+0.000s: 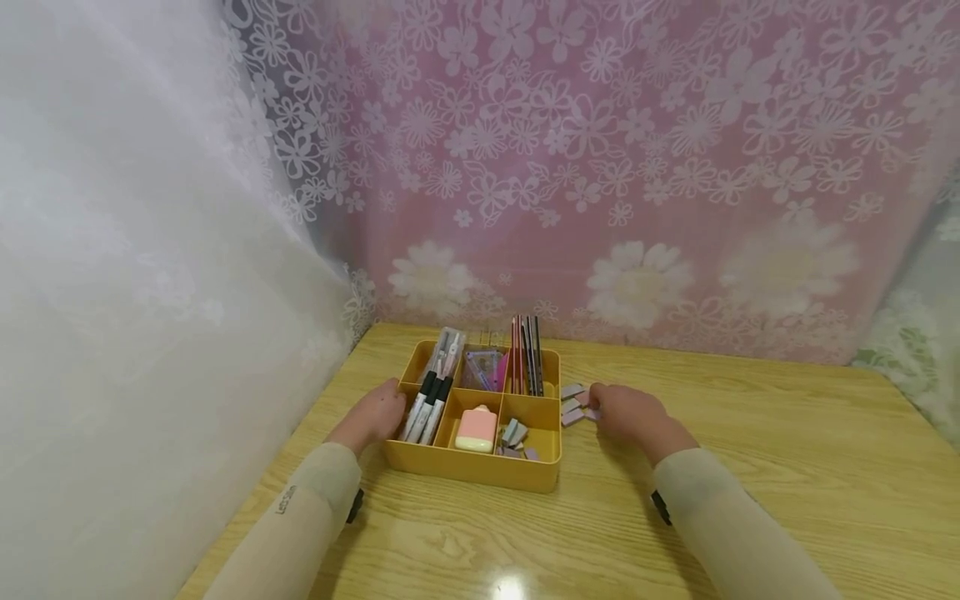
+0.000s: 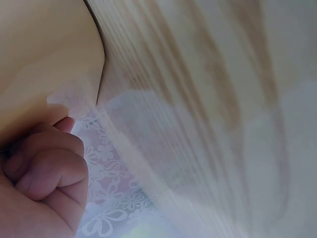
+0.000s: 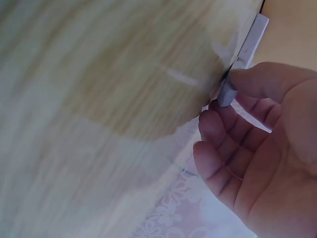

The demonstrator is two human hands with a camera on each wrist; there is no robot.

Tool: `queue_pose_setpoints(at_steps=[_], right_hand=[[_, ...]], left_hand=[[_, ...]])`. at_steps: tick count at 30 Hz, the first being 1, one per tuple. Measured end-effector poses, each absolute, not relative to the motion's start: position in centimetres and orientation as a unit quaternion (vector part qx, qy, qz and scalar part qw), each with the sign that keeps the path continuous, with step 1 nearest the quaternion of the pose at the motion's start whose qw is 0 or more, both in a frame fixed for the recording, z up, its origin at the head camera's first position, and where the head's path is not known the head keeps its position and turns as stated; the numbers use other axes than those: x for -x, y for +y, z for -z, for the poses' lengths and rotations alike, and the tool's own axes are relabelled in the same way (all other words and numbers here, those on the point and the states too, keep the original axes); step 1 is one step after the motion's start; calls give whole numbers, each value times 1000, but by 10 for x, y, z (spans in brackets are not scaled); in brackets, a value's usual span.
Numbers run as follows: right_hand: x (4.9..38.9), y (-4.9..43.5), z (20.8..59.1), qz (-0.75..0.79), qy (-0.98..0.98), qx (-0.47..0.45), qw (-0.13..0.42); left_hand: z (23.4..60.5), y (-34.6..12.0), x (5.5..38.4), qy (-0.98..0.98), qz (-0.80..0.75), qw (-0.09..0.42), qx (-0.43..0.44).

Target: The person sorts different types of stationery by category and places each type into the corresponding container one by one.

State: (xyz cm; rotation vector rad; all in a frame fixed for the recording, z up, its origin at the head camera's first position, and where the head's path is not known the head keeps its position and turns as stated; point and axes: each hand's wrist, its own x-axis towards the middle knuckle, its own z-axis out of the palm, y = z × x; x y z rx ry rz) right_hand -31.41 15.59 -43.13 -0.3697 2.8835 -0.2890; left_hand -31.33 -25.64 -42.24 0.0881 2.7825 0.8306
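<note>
A yellow desk organizer with several compartments stands on the table. My left hand grips its left wall, the fingers curled in the left wrist view; part of the grip is hidden. Right of the organizer lies a small group of pastel erasers. My right hand is over them. In the right wrist view, its thumb and index finger pinch a greyish eraser, with another pale eraser just beyond. More small erasers lie loosely in the front right compartment.
Black-capped markers lean in the front left compartment, beside a pink and cream bottle-shaped item. Dark and red pencils stand at the back right. Clear purple-edged pieces fill the back middle. A floral curtain hangs behind.
</note>
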Motion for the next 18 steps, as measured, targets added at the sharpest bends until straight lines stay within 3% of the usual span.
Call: queue_pose_setpoints(at_steps=[6, 18], right_hand=[[311, 159, 429, 130, 979, 121, 98], [289, 139, 391, 189, 970, 148, 21]], left_hand=[[422, -257, 313, 952, -282, 117, -32], [421, -257, 312, 951, -286, 117, -32]])
